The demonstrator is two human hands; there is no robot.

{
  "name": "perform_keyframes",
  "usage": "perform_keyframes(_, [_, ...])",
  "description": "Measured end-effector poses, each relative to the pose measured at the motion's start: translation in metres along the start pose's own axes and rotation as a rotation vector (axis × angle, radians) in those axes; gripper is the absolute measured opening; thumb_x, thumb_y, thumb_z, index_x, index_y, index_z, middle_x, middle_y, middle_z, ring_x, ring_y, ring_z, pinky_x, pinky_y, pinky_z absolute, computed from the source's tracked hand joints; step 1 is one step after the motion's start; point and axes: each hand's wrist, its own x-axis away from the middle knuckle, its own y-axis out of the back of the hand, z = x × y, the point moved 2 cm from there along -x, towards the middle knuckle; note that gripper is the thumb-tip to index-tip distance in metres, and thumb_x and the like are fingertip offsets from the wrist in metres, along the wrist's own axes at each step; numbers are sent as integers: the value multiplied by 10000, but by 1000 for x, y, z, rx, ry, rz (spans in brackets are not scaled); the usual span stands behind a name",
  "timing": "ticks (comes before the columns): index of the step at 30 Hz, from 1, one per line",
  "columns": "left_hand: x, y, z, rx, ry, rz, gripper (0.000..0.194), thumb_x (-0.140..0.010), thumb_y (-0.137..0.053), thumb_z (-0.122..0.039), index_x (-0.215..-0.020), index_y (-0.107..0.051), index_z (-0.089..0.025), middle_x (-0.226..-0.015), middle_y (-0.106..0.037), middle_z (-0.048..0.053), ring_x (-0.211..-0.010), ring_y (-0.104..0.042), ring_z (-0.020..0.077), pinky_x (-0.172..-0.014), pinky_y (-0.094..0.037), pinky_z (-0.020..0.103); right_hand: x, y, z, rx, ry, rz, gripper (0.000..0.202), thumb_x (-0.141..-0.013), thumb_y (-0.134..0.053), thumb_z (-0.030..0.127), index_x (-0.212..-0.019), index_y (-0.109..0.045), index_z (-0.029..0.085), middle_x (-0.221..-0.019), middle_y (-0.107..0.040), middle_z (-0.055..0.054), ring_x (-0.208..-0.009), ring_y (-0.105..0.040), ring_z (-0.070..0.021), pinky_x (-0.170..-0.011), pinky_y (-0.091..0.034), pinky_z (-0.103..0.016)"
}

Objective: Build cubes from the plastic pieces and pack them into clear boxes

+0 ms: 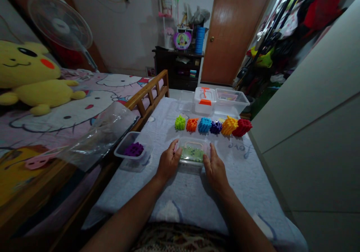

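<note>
A clear plastic box with a lid (pixel 191 142) sits on the cloth in front of me, with green pieces showing through it. My left hand (pixel 168 161) grips its left side, and my right hand (pixel 216 167) presses against its right side, so the box is held between both. Just beyond it stand stacks of plastic pieces in a row: lime green (pixel 180 123), orange (pixel 192 125), light blue (pixel 205 125), dark purple (pixel 216 127), yellow (pixel 229 126) and red (pixel 242 127). Left of my hands, an open clear tub (pixel 146 156) contains purple pieces (pixel 134 149).
At the far end of the cloth-covered table (pixel 185 195) stand a white lidded box with orange latches (pixel 204 104) and an open clear bin (pixel 233 104). A wooden rail (pixel 146 90) and a clear plastic bag (pixel 98 135) border the left. A pale cabinet (pixel 312 132) flanks the right.
</note>
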Motion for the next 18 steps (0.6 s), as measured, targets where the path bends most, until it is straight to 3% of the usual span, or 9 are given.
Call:
perform_keyframes(4, [4,-1,-3,-247,-118,-25,556,-928,-469,-458,-1385,-552,-153,-1168,-718,142,-1045,-667,307,-922,-466,380,2,-3,1,65,49,-54,597,-1012,-312,407,-1524,-345,101,-1463,-513,-233,-1309,-547,-321,-1038,-478,-513])
perform_keyframes(9, [4,-2,0,-349,-156,-41,557,-942,-434,-438,-1408,-536,-150,-1305,-657,172,-1125,-650,322,-964,-461,398,1,-5,1,127,52,-44,598,-1015,-281,377,-1511,-362,54,-1475,-499,-240,-1343,-521,-304,-1093,-446,-497])
perform_keyframes(15, [3,-2,-1,-373,-146,-68,528,-924,-477,-409,-1383,-558,-163,-1219,-697,165,-1046,-672,320,-930,-473,384,-3,-4,3,160,84,-28,592,-1000,-284,326,-1496,-370,15,-1448,-517,-264,-1332,-527,-321,-1094,-442,-533])
perform_keyframes(18, [2,-2,-6,-487,-133,-49,522,-928,-465,-372,-1406,-535,-173,-1121,-730,147,-961,-688,299,-875,-481,355,-5,-2,4,177,90,-6,588,-992,-299,317,-1502,-364,32,-1444,-523,-261,-1323,-536,-329,-1074,-460,-543])
